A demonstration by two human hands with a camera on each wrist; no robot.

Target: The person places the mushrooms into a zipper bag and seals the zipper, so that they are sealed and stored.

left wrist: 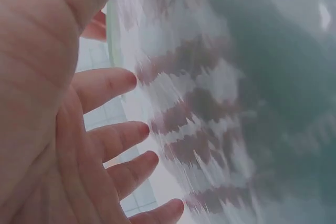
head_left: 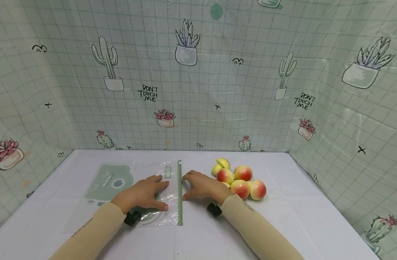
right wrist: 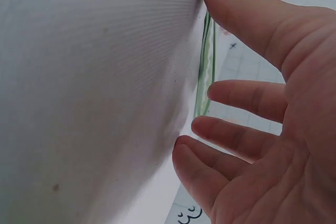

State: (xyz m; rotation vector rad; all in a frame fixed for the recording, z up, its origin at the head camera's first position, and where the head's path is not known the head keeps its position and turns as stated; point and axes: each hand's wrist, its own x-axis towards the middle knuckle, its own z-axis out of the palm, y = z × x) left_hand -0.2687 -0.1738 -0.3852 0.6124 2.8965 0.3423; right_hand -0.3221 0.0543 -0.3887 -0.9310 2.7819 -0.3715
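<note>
A clear zip bag [head_left: 167, 216] with a printed green cartoon figure lies flat on the table, its green zip strip [head_left: 180, 195] running along its right side. My left hand [head_left: 143, 193] is over the bag's right part, fingers spread and loosely extended. In the left wrist view its fingertips [left wrist: 140, 129] are close to the shiny plastic; whether they touch it, I cannot tell. Just right of the zip strip is my right hand [head_left: 201, 186], fingers loosely bent and thumb apart, with nothing held. Its thumb tip and fingertips [right wrist: 184, 148] appear at or just above the tabletop.
Several red-and-yellow peaches [head_left: 243, 173] sit clustered beyond my right wrist, with yellow fruits [head_left: 222, 163] at their back left. My right forearm hides part of the cluster. A patterned curtain [head_left: 198, 90] surrounds the white table [head_left: 283, 216] at the back and sides.
</note>
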